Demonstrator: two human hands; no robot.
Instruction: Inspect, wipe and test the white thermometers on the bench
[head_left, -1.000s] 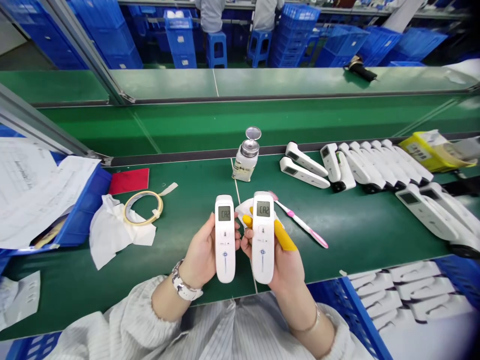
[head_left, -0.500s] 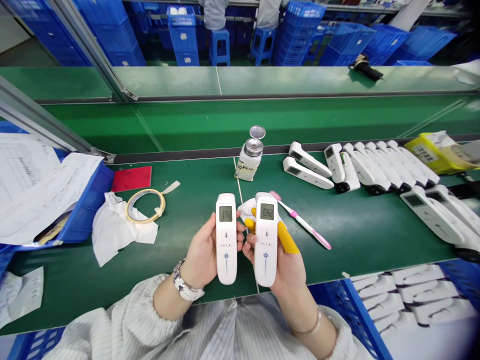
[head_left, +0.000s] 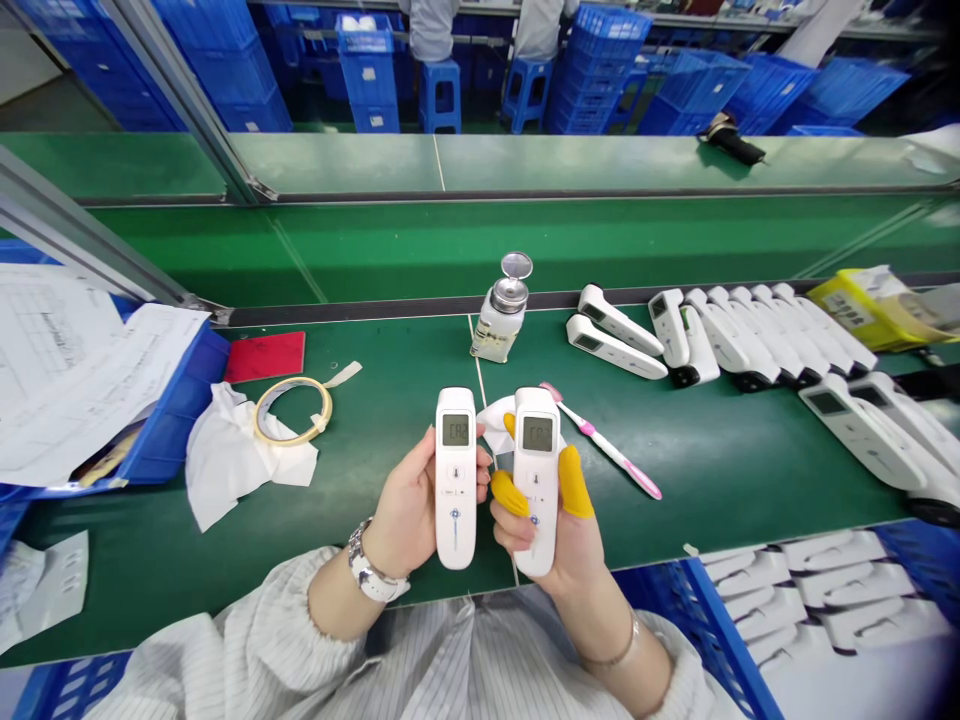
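My left hand [head_left: 409,505] is closed round a white thermometer [head_left: 456,520], its small screen facing up. Beside it, my right hand [head_left: 577,545] grips a second white thermometer [head_left: 535,460], also with its screen lit. Yellow covers sit on some right-hand fingers, and fingertips of that hand wrap over the casing's left side. Behind the right thermometer lies a white cloth [head_left: 496,425], partly hidden. A pink and white toothbrush [head_left: 611,450] rests to the right. A pump bottle [head_left: 499,325] with its lid raised stands farther back.
More white thermometers [head_left: 750,335] line the right side, near a yellow container [head_left: 855,305]. A tape roll [head_left: 262,420] lies over white cloth [head_left: 214,465] at left, below a red pad [head_left: 265,357]. Blue bins with papers [head_left: 67,380] and white parts [head_left: 817,590] flank the table [head_left: 360,330].
My right hand's fingers have shifted from the edge onto the front of its thermometer, near the lower buttons. The left hand has barely moved.
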